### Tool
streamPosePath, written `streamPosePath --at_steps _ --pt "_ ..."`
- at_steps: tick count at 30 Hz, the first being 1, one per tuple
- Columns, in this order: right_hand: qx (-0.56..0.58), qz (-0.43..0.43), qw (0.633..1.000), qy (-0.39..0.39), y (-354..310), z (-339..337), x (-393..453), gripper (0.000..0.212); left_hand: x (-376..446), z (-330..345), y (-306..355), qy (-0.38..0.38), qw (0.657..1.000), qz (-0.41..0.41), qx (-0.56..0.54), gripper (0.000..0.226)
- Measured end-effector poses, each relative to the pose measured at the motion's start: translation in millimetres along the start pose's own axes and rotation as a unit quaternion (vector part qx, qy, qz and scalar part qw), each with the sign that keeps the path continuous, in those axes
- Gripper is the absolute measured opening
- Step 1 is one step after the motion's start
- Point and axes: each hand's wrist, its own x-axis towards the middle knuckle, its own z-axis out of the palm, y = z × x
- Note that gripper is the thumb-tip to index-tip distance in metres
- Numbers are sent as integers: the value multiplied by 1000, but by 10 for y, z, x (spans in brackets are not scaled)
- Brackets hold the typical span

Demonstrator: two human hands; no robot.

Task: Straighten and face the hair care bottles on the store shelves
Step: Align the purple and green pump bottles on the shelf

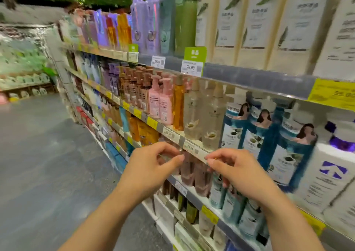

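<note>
Though blurred, brown bottles (pixel 194 172) seemingly stand upright, front-facing.

We see glossy plastic nearly everywhere — the clear pump bottles (pixel 193 114) shine and show pale liquid through their walls, the pink bottles (pixel 160 101) look smooth and opaque, the amber bottle (pixel 179 106) is translucent. The cream bottles (pixel 247 24) above look matt, with paper-like labels. The shelf edge (pixel 249 75) reads as smooth grey metal fronted by clear plastic strip — paper price tags (pixel 192 68) sit in it. The floor (pixel 38 154) looks smooth and dull grey.
</note>
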Motion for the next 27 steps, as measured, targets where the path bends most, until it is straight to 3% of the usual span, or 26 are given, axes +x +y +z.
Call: streamPosePath --at_steps 6,15,27 --pt "-6 -24 997 -80 -136 541 730 9 292 -327 -601 58 997 -35 30 7" --pt "-35 -73 991 -109 -510 1679 1681 10 698 -1170 -1587 102 993 -49 20 4" --pt "-6 -58 998 -34 -1200 3195 2669 10 1581 -2585 -2906 44 999 4 1 9"
